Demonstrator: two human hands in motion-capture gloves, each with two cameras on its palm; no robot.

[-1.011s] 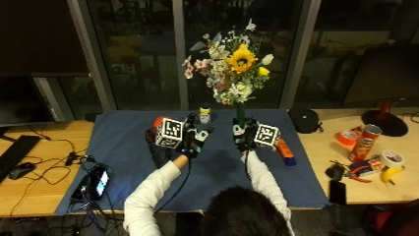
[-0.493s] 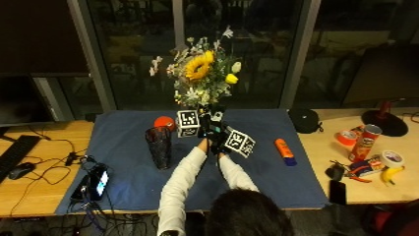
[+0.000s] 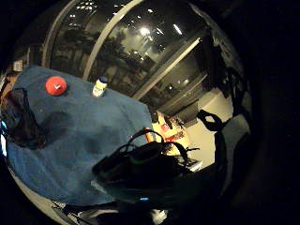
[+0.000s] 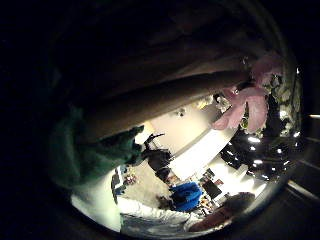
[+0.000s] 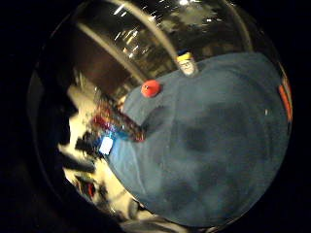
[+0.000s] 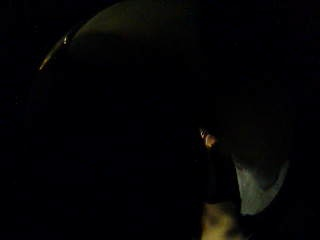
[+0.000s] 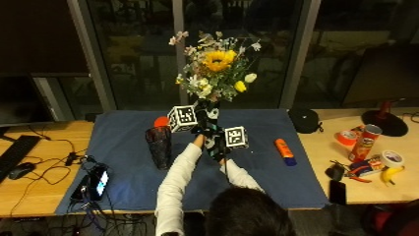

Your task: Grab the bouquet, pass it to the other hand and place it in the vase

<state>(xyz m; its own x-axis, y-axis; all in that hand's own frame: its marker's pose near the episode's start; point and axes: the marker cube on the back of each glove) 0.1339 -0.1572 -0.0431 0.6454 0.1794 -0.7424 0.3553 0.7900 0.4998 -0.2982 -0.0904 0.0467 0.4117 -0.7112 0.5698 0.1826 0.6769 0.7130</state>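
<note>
Bouquet (image 7: 215, 73) upright above both hands, beside vase (image 7: 159, 146).

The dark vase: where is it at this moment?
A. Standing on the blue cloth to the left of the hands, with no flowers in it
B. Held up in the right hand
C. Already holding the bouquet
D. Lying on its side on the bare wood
A: the dark vase stands upright on the blue cloth, while the bouquet is up at the hands.
</note>
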